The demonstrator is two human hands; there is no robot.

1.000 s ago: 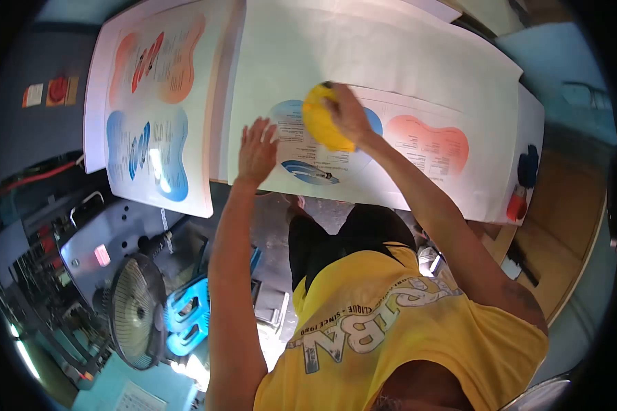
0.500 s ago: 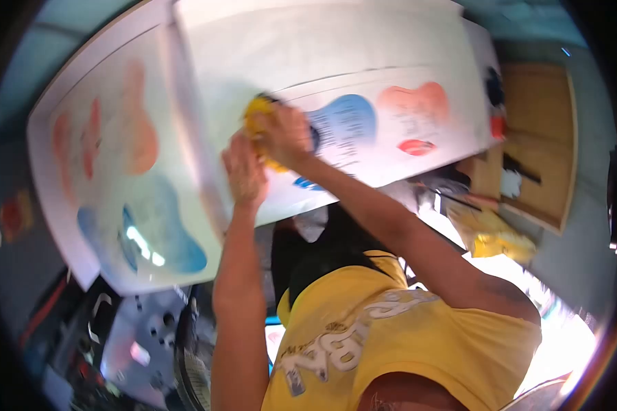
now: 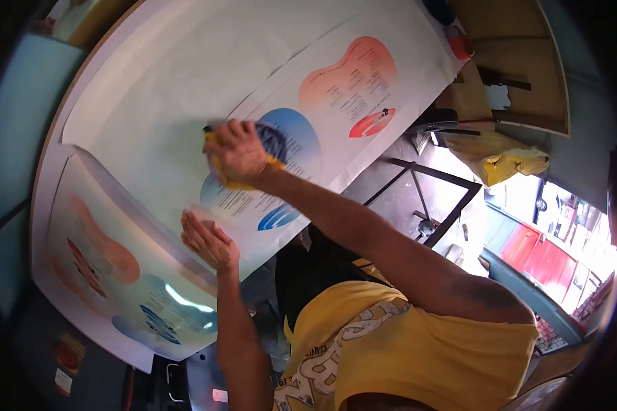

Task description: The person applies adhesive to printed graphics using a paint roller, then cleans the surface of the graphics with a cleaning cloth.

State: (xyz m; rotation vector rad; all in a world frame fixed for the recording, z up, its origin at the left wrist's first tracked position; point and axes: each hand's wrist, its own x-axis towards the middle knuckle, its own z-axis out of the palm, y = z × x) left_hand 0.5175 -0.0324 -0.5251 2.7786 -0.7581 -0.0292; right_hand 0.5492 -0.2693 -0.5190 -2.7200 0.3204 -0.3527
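A large printed sheet [image 3: 178, 68] lies over a table, with a blue print [image 3: 301, 137] and a salmon print [image 3: 363, 65] on it. My right hand [image 3: 236, 154] is closed on a yellow and dark cloth [image 3: 274, 145], pressed on the sheet over the blue print's left part. Below and to the left, my left hand [image 3: 209, 241] lies on the sheet with its fingers stretched, holding nothing. Just left of it, a glossy printed part [image 3: 103, 233] with salmon and blue shapes curves down toward the table's left edge.
A wooden frame or open box [image 3: 521, 61] stands at the upper right, with a yellow bag [image 3: 511, 161] below it. A black metal frame [image 3: 445, 179] is on the floor right of the table. A red item [image 3: 459, 44] sits at the table's far right corner.
The view has turned, so the table appears tilted. My hands have moved apart: my left hand now lies by itself on the sheet, while my right hand keeps the cloth.
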